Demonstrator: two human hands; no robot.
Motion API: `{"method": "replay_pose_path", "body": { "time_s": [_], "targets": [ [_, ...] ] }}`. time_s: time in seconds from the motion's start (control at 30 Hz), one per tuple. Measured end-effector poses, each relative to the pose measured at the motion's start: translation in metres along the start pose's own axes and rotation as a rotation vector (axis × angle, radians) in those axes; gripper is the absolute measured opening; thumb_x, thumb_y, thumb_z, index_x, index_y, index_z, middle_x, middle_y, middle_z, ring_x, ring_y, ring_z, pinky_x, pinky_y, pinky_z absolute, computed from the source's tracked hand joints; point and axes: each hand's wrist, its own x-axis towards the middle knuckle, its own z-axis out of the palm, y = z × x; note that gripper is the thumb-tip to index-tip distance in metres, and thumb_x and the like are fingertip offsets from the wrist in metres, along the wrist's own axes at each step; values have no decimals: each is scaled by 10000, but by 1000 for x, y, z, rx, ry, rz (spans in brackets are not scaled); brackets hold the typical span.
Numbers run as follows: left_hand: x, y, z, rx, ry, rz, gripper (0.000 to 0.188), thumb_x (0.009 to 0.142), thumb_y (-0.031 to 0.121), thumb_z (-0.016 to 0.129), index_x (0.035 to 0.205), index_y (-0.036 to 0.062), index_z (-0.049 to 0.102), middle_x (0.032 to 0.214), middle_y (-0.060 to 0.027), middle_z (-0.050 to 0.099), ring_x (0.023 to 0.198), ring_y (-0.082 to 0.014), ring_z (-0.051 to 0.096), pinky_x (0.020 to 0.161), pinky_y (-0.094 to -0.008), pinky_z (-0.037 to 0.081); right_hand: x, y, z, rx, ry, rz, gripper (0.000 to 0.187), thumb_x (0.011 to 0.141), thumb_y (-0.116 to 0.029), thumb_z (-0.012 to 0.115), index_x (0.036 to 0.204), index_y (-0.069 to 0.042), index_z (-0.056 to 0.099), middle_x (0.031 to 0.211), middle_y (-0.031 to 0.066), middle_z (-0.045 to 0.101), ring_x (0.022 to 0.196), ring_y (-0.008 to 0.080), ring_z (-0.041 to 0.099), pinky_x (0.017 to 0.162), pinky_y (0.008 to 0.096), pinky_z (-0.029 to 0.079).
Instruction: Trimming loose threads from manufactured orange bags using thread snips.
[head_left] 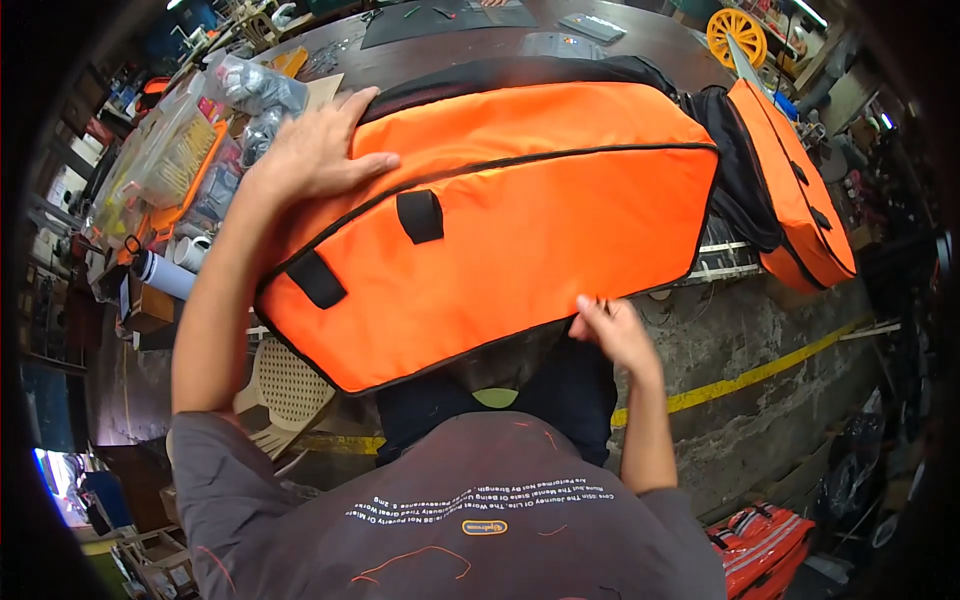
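A large orange fabric bag (520, 240) with black piping lies across the table edge in front of me. Two short black strap loops (420, 216) are sewn on its left part, and black fabric (530, 72) shows along its far side. My left hand (318, 150) rests on the bag's upper left, thumb and fingers spread apart. At the lower edge, right of the middle, my right hand (622, 338) is closed, thumb against curled fingers. A small dark bit shows by its thumb; whether it grips this, the piped edge or both is hidden.
A second orange and black bag (795, 185) hangs over the table's right edge. Plastic containers and bags (175, 165), a white bottle (165, 272) and a mug (190, 252) crowd the left. A woven plastic chair (290, 385) stands below; a red-orange bag (760, 550) lies lower right.
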Motion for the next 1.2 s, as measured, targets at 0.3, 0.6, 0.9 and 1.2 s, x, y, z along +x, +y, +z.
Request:
{"method": "replay_pose_path", "body": {
  "time_s": [0.3,0.6,0.9,1.2],
  "targets": [
    [24,0,21,-118,22,175,537,1107,524,614,969,18,731,895,-271,745,902,-501,731,788,-585,569,11,108,128,529,442,-151,208,1057,-204,812,1017,-31,703,913,-54,655,807,41,563,721,266,464],
    [-36,18,0,-670,608,4,324,1126,276,667,1012,-10,768,843,-228,757,761,-297,765,679,-401,551,27,-66,-6,154,712,-607,235,1093,-149,711,1101,86,723,1000,50,744,909,120,643,834,333,546],
    [-40,169,38,-1569,1013,-264,414,1204,228,565,828,56,539,802,85,504,764,-21,418,657,-249,370,107,-371,-208,-861,355,-859,302,1110,-300,700,1139,-7,768,918,-23,711,840,73,632,751,297,539],
    [-76,125,46,-1734,998,-368,348,1200,252,591,886,103,582,842,100,545,772,-16,454,711,-215,393,147,-295,-148,-844,161,-379,517,1051,-553,731,1317,-109,743,1176,11,774,788,95,679,610,269,554]
  ]
}}
